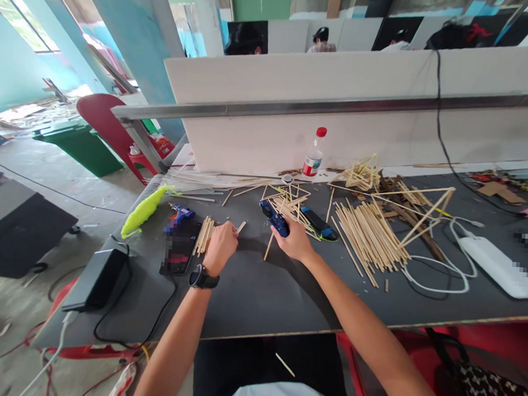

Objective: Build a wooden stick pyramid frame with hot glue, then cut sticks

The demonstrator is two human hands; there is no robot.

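My left hand (pixel 222 242), with a dark watch on its wrist, is closed around a short wooden stick (pixel 241 227) whose end sticks out past the fingers. Just left of it lies a small bundle of short wooden sticks (pixel 203 235). In my right hand (pixel 295 239) is a dark blue hand tool (pixel 275 218), its far end pointing up and left; its exact kind is hard to make out. Below the tool a single wooden stick (pixel 268 247) shows. Behind my right hand, loose sticks (pixel 285 207) lie in a heap beside a black-and-blue object (pixel 319 224).
To the right lie a large stack of sticks (pixel 369 241) and a triangular stick frame (pixel 425 215). A bottle (pixel 313 156) stands by the partition. Yellow-green string (pixel 145 211), a blue glue gun (pixel 181 214), a phone (pixel 181 249) and a black box (pixel 98 280) occupy the left.
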